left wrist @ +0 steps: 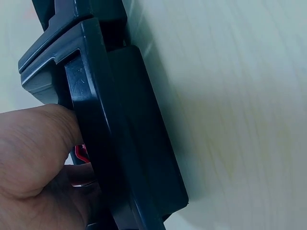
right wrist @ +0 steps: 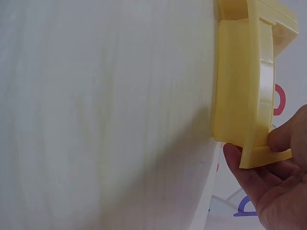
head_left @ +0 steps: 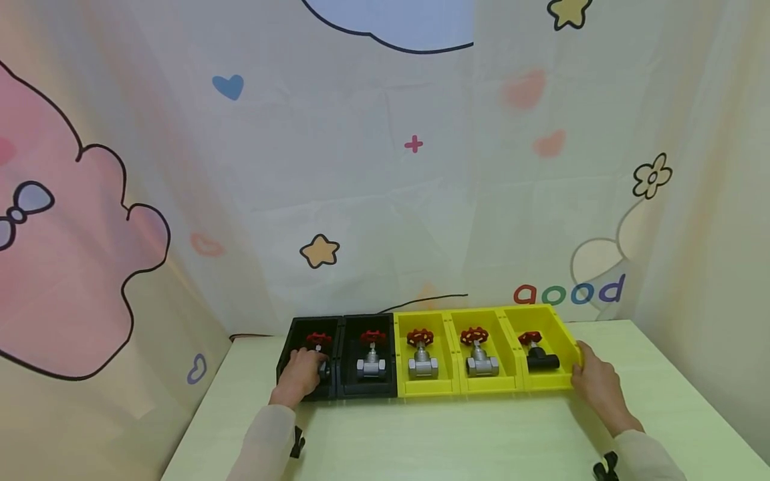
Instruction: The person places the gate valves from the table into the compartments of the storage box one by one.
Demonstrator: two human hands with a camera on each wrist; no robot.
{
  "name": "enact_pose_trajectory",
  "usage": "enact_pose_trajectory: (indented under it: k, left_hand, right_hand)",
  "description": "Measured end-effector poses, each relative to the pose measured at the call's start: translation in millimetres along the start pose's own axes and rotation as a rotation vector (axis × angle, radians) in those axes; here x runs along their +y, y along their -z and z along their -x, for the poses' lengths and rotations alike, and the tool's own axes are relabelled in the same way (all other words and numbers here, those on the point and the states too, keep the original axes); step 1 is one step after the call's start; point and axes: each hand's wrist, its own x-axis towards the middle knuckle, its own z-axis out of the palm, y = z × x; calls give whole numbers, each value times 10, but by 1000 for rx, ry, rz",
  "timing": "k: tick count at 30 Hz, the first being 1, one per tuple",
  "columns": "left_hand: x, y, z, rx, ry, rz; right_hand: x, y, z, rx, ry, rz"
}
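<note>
My left hand (head_left: 303, 372) reaches into the leftmost black bin (left wrist: 144, 129) and grips the valve lying in it. The valve's red handwheel (head_left: 319, 338) rises above the fingers, which hide most of its body. At the other end of the row, my right hand (head_left: 598, 384) pinches the front right corner of the rightmost yellow bin (right wrist: 235, 81), thumb inside the wall and fingers outside. A black-bodied valve (head_left: 541, 359) with a red handwheel lies in that bin.
Between these two, a black bin (head_left: 394, 387) and two yellow bins (head_left: 428, 389) each hold a silver valve (head_left: 371, 366) with a red handwheel. The row sits on a pale wood-grain table (head_left: 445, 441). A printed curtain (head_left: 361, 167) hangs behind.
</note>
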Motion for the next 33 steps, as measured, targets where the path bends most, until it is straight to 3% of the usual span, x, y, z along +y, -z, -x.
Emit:
enact_pose_trajectory:
  k: [10, 21, 33]
  left_hand:
    - [2, 7, 31, 8, -16, -16]
    - [13, 104, 34, -6, -1, 37]
    - [7, 122, 174, 8, -34, 27]
  right_hand:
    - [-4, -9, -11, -28, -33, -13]
    - [8, 13, 6, 8, 8, -10]
    - [-1, 13, 11, -7, 15, -6]
